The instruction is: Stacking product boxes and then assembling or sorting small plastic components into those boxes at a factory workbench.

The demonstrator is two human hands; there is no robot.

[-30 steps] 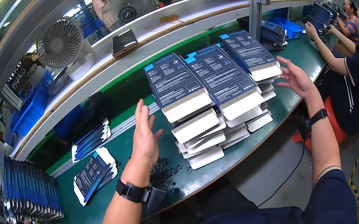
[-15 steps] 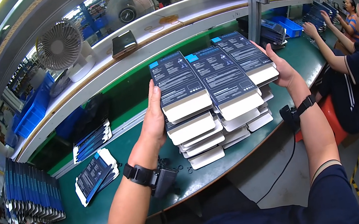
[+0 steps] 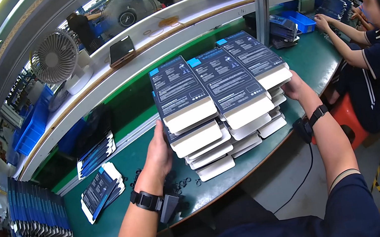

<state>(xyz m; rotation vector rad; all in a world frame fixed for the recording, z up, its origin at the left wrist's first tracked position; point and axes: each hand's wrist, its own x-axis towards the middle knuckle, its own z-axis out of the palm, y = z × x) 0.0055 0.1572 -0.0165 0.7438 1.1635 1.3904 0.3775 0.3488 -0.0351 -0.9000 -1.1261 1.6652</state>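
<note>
In front of me rises a stack of flat dark-blue cartons (image 3: 231,81) with white flaps toward me, laid in three side-by-side columns on the green table. My left hand (image 3: 159,148) is upright at the stack's left side, fingers stretched out and holding nothing; whether it touches the cartons I cannot tell. At the stack's right side, my right hand (image 3: 295,86) is open against the carton edges, its fingers partly hidden behind them. Small dark rings (image 3: 181,185) lie scattered between my left wrist and the stack.
Left on the green table (image 3: 142,222) are a small carton pile (image 3: 101,191) and a long row of standing cartons (image 3: 38,209). A shelf above carries a white fan (image 3: 55,58) and a phone-like slab (image 3: 121,51). A co-worker (image 3: 376,62) sits at the right; another person's arms show lower left.
Both hands have slid down along the stack's sides, the left one coming lower and slightly left. The view has shifted a little. The co-worker's hands at the right have come down.
</note>
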